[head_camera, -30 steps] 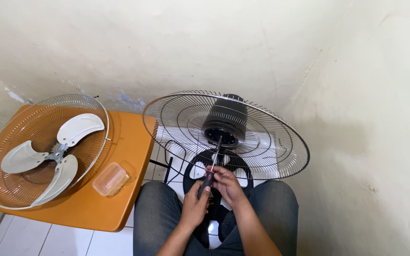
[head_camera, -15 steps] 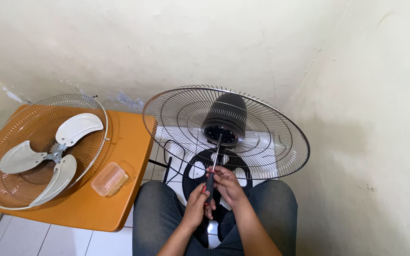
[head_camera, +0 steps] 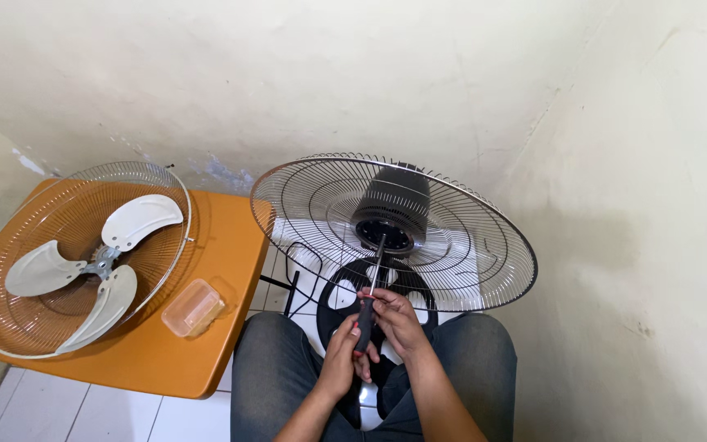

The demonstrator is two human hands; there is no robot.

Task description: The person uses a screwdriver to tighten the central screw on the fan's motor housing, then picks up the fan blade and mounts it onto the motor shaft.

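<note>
At 12 o'clock the fan's rear grille and black motor tilt toward the person; at 9 o'clock an orange table carries the front grille, 3 blades and a plastic box. Both the left hand and right hand clasp the screwdriver, its tip at the motor's face. The step looks like working a motor screw, which calls for a firmly seated tip and steady twisting.

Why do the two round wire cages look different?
The wire guard on the table lies flat with the white fan blade resting in it. The wire guard on the fan stands tilted, fixed around the black motor, with no blade. Both are round, silvery wire.
</note>
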